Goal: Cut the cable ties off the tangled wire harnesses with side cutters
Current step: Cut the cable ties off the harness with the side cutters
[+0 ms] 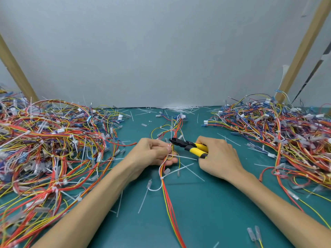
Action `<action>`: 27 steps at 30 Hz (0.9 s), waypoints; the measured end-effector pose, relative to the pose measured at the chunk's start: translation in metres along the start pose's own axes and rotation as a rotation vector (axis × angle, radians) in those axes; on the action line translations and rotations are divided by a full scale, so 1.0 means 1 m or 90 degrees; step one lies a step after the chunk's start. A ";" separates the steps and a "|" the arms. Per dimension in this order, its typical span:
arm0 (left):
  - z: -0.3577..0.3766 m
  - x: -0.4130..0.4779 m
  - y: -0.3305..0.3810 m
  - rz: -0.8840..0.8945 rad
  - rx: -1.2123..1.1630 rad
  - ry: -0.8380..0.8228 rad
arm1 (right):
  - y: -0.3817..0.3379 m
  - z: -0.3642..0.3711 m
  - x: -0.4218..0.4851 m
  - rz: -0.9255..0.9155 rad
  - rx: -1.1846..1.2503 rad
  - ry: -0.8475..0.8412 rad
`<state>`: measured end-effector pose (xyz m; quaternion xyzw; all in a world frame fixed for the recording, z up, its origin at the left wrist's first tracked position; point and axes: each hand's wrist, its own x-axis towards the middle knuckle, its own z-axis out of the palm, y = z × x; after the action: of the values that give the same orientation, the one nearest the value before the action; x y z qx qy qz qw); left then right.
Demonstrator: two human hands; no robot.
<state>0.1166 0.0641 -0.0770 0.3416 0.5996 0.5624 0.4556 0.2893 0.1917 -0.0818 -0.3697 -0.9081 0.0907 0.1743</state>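
Nearest on the green table (215,212), a wire harness (170,208) of red and yellow wires runs away from the near edge up the middle. A white cable tie (162,178) still cinches it just below the hands, its tail sticking out to the right. Loose cut ties (144,199) lie around it.

Above that, the left hand (155,153) has its fingers curled round the harness, holding the wires bunched. The right hand (218,156) grips the yellow handles of the side cutters (189,146). Their black nose points left and sits right at the wires by the left fingertips. I cannot tell how far the blades are parted.

To either side sit big tangled heaps of harnesses, one on the left (50,140) and one on the right (286,127). A drift of white tie offcuts (179,106) lies against the grey wall (161,51).
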 end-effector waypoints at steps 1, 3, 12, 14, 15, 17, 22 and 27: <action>0.001 0.000 0.000 -0.005 0.003 0.010 | 0.001 -0.001 0.001 0.005 0.008 -0.011; 0.002 0.000 0.001 -0.010 0.021 0.033 | 0.001 -0.001 0.001 0.009 0.017 -0.027; 0.001 0.004 -0.005 0.010 0.052 0.103 | -0.004 0.004 -0.002 -0.008 -0.012 0.000; 0.000 0.004 -0.006 0.015 0.055 0.099 | -0.005 0.005 -0.003 -0.007 -0.018 0.014; -0.001 0.004 -0.005 0.017 0.053 0.096 | -0.005 0.005 -0.004 -0.006 -0.020 0.020; -0.001 0.003 -0.005 0.025 0.052 0.086 | -0.005 0.006 -0.004 -0.007 -0.017 0.029; -0.002 0.002 -0.006 0.051 0.059 0.074 | -0.004 0.005 -0.004 0.001 -0.010 0.051; -0.002 0.002 -0.007 0.065 0.082 0.072 | -0.004 0.004 -0.004 0.020 0.000 0.066</action>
<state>0.1149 0.0640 -0.0843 0.3678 0.6409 0.5637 0.3690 0.2881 0.1859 -0.0855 -0.3880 -0.8921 0.0739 0.2195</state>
